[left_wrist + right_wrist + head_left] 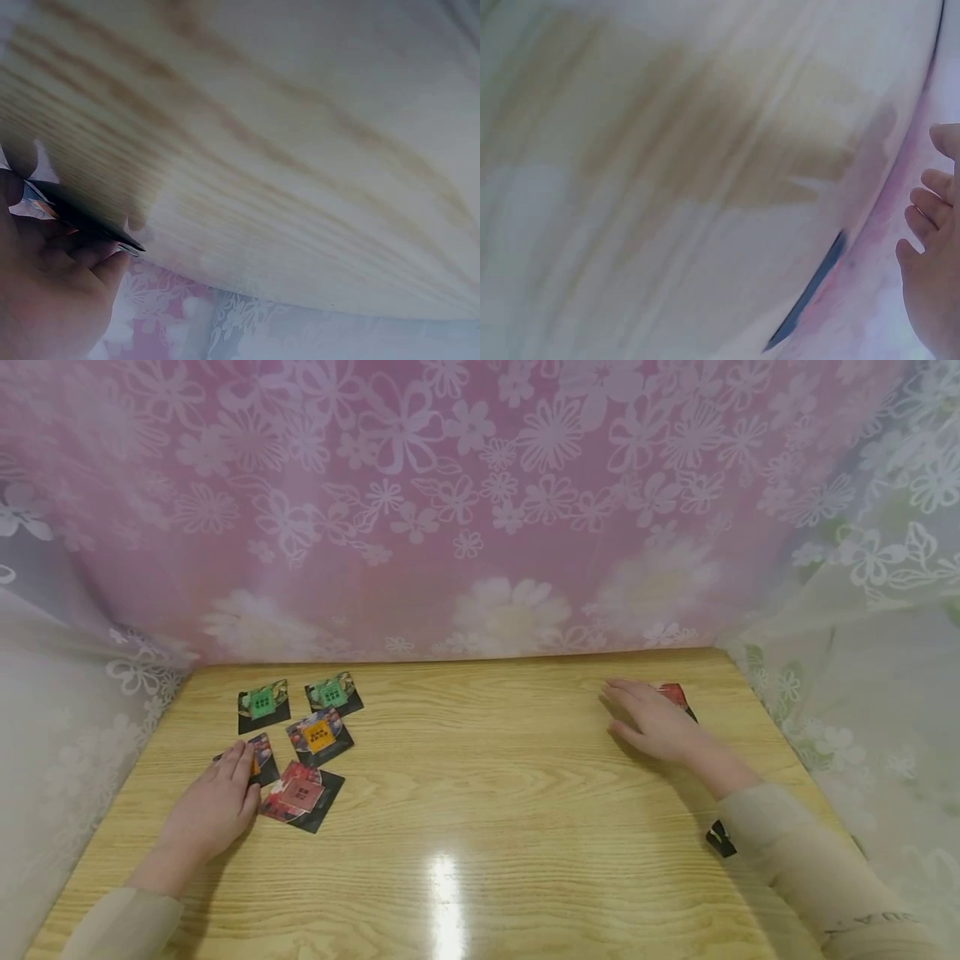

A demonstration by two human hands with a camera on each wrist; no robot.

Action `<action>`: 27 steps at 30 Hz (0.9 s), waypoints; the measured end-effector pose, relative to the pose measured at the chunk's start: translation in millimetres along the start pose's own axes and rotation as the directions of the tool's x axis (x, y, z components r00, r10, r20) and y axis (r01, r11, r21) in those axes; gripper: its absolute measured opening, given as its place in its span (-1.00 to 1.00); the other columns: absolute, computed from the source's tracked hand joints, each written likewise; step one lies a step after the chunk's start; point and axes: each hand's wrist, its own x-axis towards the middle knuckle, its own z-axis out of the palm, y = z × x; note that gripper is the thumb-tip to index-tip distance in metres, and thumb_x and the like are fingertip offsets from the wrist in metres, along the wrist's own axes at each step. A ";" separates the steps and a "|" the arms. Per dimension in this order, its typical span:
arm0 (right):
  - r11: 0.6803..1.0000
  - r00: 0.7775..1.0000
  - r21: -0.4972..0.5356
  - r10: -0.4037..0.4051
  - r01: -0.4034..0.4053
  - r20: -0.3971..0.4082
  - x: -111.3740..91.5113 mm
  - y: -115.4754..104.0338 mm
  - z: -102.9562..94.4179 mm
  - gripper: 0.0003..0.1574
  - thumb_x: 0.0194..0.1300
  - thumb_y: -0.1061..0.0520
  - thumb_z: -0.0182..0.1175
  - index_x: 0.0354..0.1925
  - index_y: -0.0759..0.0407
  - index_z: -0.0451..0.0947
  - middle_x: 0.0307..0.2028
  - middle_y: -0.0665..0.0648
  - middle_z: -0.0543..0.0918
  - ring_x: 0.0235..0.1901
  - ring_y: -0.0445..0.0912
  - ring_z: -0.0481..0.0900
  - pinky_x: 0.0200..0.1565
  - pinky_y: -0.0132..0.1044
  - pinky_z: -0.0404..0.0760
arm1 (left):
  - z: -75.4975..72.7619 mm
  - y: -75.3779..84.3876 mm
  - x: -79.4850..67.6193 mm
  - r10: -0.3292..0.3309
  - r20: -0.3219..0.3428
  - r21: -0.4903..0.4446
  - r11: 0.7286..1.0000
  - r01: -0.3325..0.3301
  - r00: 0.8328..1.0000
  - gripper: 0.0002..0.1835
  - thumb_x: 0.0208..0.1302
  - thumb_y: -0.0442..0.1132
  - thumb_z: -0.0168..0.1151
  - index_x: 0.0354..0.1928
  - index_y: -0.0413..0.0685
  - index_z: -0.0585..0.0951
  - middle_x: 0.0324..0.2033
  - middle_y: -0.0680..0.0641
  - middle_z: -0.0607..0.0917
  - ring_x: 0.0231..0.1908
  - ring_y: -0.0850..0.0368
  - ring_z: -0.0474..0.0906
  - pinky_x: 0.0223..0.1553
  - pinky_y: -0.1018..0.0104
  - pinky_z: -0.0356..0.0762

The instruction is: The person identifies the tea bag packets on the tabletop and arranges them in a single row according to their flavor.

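Note:
My left hand (213, 806) holds an orange-labelled square packet (265, 760) at the left of the table, fingers toward its far edge and thumb toward its near side. In the left wrist view, the packet's dark edge (86, 219) runs between thumb and fingers. A red packet (303, 796) lies just right of that hand, with another orange-labelled packet (320, 737) behind it. My right hand (652, 722) hovers with fingers extended at the far right. It partly hides a red packet (675, 695), whose dark edge (806, 292) shows apart from the hand in the right wrist view.
Two green-labelled packets (263, 703) (334, 693) lie at the back left. A small dark packet (721, 839) shows partly beside the right sleeve. The wood-grain table (480, 760) meets a pink floral curtain (465, 527) behind, with pale curtains at both sides.

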 end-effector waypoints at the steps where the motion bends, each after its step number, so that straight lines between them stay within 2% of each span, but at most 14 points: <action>1: 1.000 1.000 0.007 -0.004 0.004 0.001 2.0 -4.7 0.0 -0.21 0.59 0.04 0.20 0.58 0.35 0.25 0.58 0.41 0.27 0.57 0.38 0.21 0.53 0.37 0.27 | -0.2 -0.1 0.2 0.001 0.002 0.001 1.000 -0.001 1.000 -0.31 0.60 -0.19 0.02 0.52 -0.62 0.19 0.48 -0.64 0.24 0.47 -0.59 0.25 0.48 -0.41 0.32; 11: 0.995 0.996 0.013 -0.094 0.094 -0.014 33.5 -57.1 7.5 -0.17 0.56 0.00 0.24 0.59 0.30 0.27 0.58 0.34 0.34 0.57 0.30 0.28 0.59 0.27 0.27 | 0.7 -0.8 0.1 -0.002 -0.004 0.016 1.000 0.002 1.000 -0.30 0.60 -0.17 0.05 0.52 -0.61 0.21 0.49 -0.62 0.25 0.47 -0.57 0.26 0.47 -0.40 0.34; 17: 0.988 0.989 0.034 -0.150 0.149 0.008 51.5 -95.8 8.6 -0.17 0.59 -0.02 0.21 0.62 0.25 0.23 0.61 0.28 0.29 0.60 0.24 0.26 0.62 0.23 0.23 | 0.8 -1.0 -0.1 -0.003 -0.005 0.025 1.000 0.003 1.000 -0.30 0.59 -0.17 0.06 0.51 -0.61 0.22 0.49 -0.62 0.26 0.47 -0.56 0.28 0.47 -0.40 0.35; 22: 0.976 0.976 0.044 -0.216 0.215 0.008 67.9 -123.2 15.7 -0.16 0.59 -0.02 0.19 0.63 0.25 0.20 0.62 0.24 0.28 0.61 0.19 0.25 0.66 0.15 0.20 | 0.7 -0.9 0.0 0.003 -0.005 0.027 1.000 -0.003 1.000 -0.30 0.59 -0.16 0.07 0.51 -0.60 0.23 0.49 -0.62 0.27 0.46 -0.56 0.29 0.46 -0.40 0.36; 27: 0.958 0.958 0.048 -0.283 0.281 0.043 81.3 -149.6 27.0 -0.15 0.61 -0.04 0.13 0.65 0.26 0.14 0.65 0.22 0.23 0.64 0.16 0.20 0.69 0.10 0.13 | 0.1 -0.9 -0.3 -0.001 -0.009 0.026 1.000 0.001 1.000 -0.30 0.58 -0.16 0.07 0.51 -0.60 0.24 0.48 -0.62 0.27 0.46 -0.56 0.29 0.46 -0.40 0.36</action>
